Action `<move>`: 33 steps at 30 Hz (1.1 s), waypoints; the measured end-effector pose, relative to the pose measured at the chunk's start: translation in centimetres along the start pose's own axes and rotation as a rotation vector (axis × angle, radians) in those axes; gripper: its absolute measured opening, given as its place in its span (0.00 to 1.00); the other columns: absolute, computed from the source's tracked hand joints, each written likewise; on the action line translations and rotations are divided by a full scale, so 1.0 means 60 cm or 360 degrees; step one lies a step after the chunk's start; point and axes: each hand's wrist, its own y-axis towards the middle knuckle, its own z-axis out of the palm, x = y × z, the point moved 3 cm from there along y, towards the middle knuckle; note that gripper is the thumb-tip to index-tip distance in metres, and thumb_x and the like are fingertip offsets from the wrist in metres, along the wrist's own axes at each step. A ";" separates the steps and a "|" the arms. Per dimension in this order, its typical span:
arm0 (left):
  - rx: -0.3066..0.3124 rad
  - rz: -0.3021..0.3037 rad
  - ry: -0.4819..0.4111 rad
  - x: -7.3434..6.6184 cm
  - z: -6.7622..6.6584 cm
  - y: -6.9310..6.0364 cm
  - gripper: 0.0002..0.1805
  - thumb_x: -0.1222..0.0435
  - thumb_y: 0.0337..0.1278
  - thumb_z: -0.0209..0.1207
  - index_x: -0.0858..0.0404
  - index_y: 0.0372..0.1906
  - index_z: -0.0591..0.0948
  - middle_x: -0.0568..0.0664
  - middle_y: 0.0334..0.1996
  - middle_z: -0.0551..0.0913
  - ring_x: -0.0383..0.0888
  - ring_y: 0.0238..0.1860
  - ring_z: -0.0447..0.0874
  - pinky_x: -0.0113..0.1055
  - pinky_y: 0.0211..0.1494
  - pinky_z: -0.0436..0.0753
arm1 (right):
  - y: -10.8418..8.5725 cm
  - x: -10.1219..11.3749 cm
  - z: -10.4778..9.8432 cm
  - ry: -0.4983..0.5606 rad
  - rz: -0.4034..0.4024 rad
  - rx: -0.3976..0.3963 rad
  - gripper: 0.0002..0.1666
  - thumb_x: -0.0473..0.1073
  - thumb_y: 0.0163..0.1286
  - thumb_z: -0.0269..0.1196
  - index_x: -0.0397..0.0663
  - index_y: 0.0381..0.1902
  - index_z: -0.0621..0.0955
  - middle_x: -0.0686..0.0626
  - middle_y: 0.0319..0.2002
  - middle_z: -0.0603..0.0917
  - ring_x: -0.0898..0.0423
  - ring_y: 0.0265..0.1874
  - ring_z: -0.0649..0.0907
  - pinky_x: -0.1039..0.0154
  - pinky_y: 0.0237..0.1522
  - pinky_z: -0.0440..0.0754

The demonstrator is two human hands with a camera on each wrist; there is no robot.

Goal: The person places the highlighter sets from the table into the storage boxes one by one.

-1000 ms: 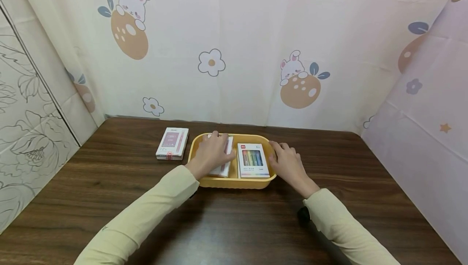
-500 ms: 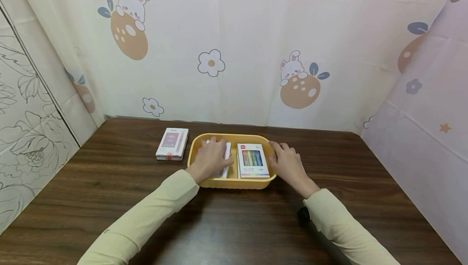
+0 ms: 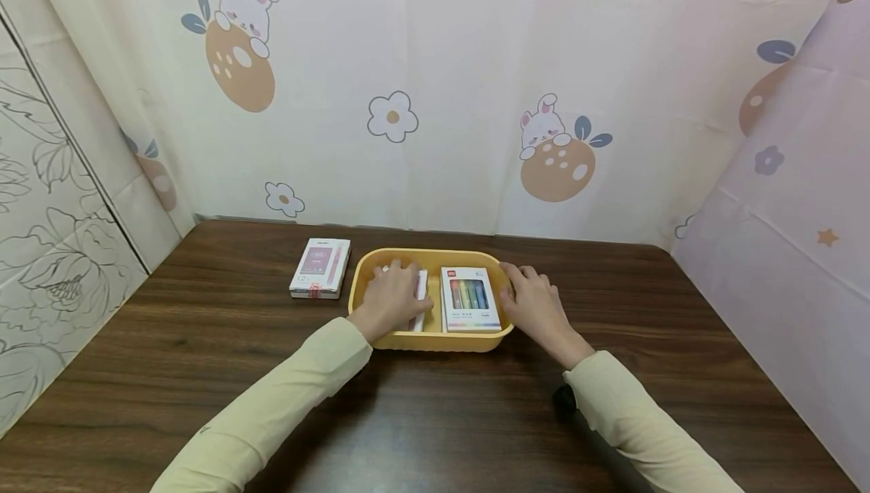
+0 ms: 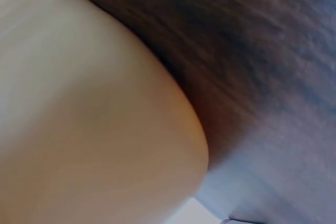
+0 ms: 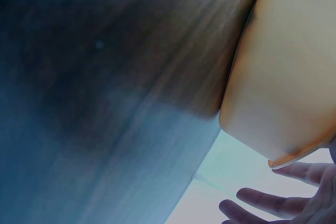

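Note:
A yellow basket (image 3: pixel 454 340) stands near the table's far side. My left hand (image 3: pixel 390 298) is inside its left part and grips a white box (image 3: pixel 421 300), fingers over the far end, thumb by the right edge; most of the box is hidden beneath the hand. In the basket's right part lies a white box of coloured pens (image 3: pixel 470 300), its window showing a row of colours. At the right end, my right hand (image 3: pixel 539 308) holds the rim with thumb and forefinger. In the right wrist view, its other fingers (image 5: pixel 273 203) stretch out beside the basket (image 5: pixel 283 72).
A white and purple box (image 3: pixel 320 268) marked 12 lies on the table left of the basket. The dark wooden table (image 3: pixel 448 417) ends at a patterned curtain (image 3: pixel 448 176) behind. Yellow basket wall (image 4: pixel 105 108) fills much of the left wrist view.
My left hand has moved slightly toward me and left, lower into the basket, and the white box under it has shifted slightly left. My right hand has stayed on the rim.

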 end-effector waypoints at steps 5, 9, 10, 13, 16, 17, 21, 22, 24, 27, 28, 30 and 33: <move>0.0015 -0.0020 0.0001 0.002 0.004 0.003 0.30 0.48 0.42 0.60 0.62 0.49 0.75 0.58 0.42 0.76 0.60 0.37 0.75 0.46 0.29 0.79 | 0.000 0.001 0.000 -0.0008 0.0004 0.0003 0.26 0.45 0.66 0.52 0.47 0.62 0.69 0.34 0.53 0.74 0.34 0.45 0.75 0.39 0.44 0.70; 0.0019 -0.0017 0.0002 0.003 0.006 0.003 0.29 0.47 0.41 0.60 0.62 0.47 0.76 0.58 0.40 0.76 0.60 0.37 0.75 0.46 0.28 0.78 | 0.000 0.000 -0.001 -0.0015 0.0000 -0.0004 0.25 0.44 0.66 0.51 0.47 0.61 0.70 0.34 0.52 0.74 0.34 0.44 0.75 0.40 0.43 0.71; 0.0021 -0.0012 0.0009 0.003 0.007 0.004 0.29 0.47 0.41 0.61 0.62 0.47 0.76 0.58 0.40 0.76 0.60 0.37 0.75 0.46 0.28 0.78 | 0.000 0.000 -0.001 -0.0015 -0.0003 -0.0008 0.25 0.44 0.66 0.51 0.47 0.61 0.70 0.34 0.52 0.74 0.34 0.44 0.76 0.40 0.43 0.71; 0.0024 0.0006 0.0019 0.003 0.008 0.004 0.29 0.47 0.41 0.61 0.63 0.46 0.76 0.57 0.39 0.77 0.59 0.36 0.75 0.45 0.28 0.77 | 0.000 0.000 0.000 -0.0015 -0.0017 -0.0024 0.25 0.44 0.66 0.51 0.46 0.61 0.70 0.34 0.51 0.75 0.35 0.43 0.76 0.41 0.41 0.72; 0.0026 0.0013 0.0030 0.003 0.009 0.004 0.29 0.46 0.41 0.61 0.63 0.46 0.76 0.57 0.39 0.77 0.60 0.36 0.75 0.45 0.29 0.77 | 0.000 -0.001 0.000 -0.0024 -0.0031 -0.0034 0.24 0.43 0.66 0.51 0.46 0.60 0.71 0.34 0.51 0.75 0.35 0.42 0.76 0.41 0.39 0.72; 0.0026 0.0011 0.0028 0.003 0.009 0.004 0.29 0.46 0.41 0.61 0.63 0.46 0.76 0.57 0.39 0.77 0.60 0.36 0.75 0.45 0.28 0.77 | 0.000 -0.001 0.000 -0.0026 -0.0033 -0.0035 0.24 0.43 0.66 0.51 0.46 0.60 0.71 0.34 0.51 0.75 0.35 0.42 0.76 0.42 0.39 0.72; 0.0022 0.0005 0.0029 0.004 0.009 0.003 0.30 0.46 0.42 0.60 0.63 0.47 0.76 0.58 0.39 0.77 0.61 0.36 0.75 0.45 0.28 0.77 | 0.000 -0.002 0.000 -0.0026 -0.0031 -0.0030 0.24 0.43 0.66 0.51 0.46 0.60 0.71 0.34 0.51 0.75 0.35 0.42 0.76 0.41 0.39 0.72; 0.0021 0.0004 0.0028 0.004 0.009 0.002 0.30 0.46 0.43 0.60 0.63 0.47 0.76 0.58 0.39 0.77 0.61 0.36 0.75 0.45 0.28 0.77 | 0.000 -0.002 0.000 -0.0024 -0.0030 -0.0029 0.25 0.43 0.66 0.51 0.46 0.60 0.71 0.34 0.51 0.75 0.35 0.42 0.76 0.41 0.39 0.72; 0.0020 0.0005 0.0033 0.004 0.009 0.002 0.30 0.45 0.44 0.60 0.63 0.47 0.76 0.58 0.40 0.77 0.62 0.37 0.75 0.46 0.29 0.77 | 0.000 -0.002 0.000 -0.0022 -0.0026 -0.0025 0.25 0.43 0.66 0.51 0.46 0.61 0.70 0.34 0.51 0.75 0.35 0.43 0.76 0.41 0.39 0.72; 0.0029 0.0007 0.0039 0.004 0.008 0.001 0.31 0.43 0.46 0.60 0.63 0.47 0.76 0.59 0.41 0.77 0.63 0.38 0.75 0.47 0.29 0.78 | 0.000 -0.002 0.000 -0.0024 -0.0027 -0.0020 0.25 0.43 0.66 0.51 0.46 0.61 0.70 0.34 0.51 0.75 0.35 0.43 0.76 0.41 0.40 0.72; 0.0035 0.0007 0.0042 0.005 0.008 0.000 0.31 0.42 0.46 0.60 0.63 0.47 0.76 0.59 0.41 0.77 0.63 0.38 0.75 0.47 0.29 0.78 | 0.000 -0.001 0.000 -0.0026 -0.0030 -0.0019 0.25 0.43 0.66 0.51 0.46 0.61 0.70 0.34 0.51 0.75 0.35 0.43 0.76 0.41 0.40 0.72; 0.0051 0.0012 0.0053 0.005 0.008 0.000 0.32 0.41 0.46 0.60 0.62 0.48 0.76 0.59 0.41 0.77 0.62 0.38 0.75 0.46 0.30 0.79 | -0.001 -0.001 -0.001 -0.0030 -0.0033 -0.0018 0.25 0.44 0.66 0.51 0.46 0.61 0.70 0.34 0.51 0.75 0.35 0.43 0.76 0.41 0.40 0.72; 0.0077 0.0012 0.0063 0.004 0.008 -0.001 0.33 0.40 0.45 0.59 0.62 0.48 0.76 0.58 0.41 0.76 0.62 0.38 0.75 0.46 0.30 0.79 | -0.001 -0.001 0.000 -0.0029 -0.0032 -0.0014 0.25 0.44 0.66 0.51 0.46 0.61 0.70 0.34 0.52 0.74 0.35 0.43 0.76 0.40 0.40 0.72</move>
